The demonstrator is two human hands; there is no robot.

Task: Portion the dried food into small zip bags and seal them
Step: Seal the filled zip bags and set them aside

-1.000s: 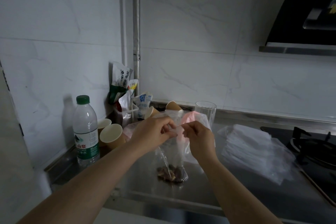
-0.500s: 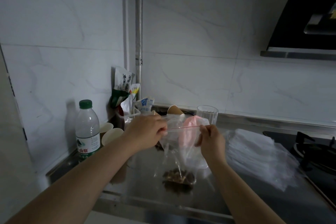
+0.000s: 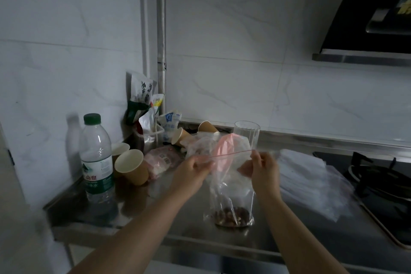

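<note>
While raised, hands [image 3: 226,169] pinching zip bag [image 3: 231,184]

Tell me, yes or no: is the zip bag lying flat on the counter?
No. Both hands hold the zip bag upright by its top strip.

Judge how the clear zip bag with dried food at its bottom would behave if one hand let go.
The clear zip bag is thin, creased film, so it would probably flop sideways. The brown dried food sits only at the bottom, so it likely swings bottom-heavy. Left hand and right hand pinch its top corners taut.
</note>
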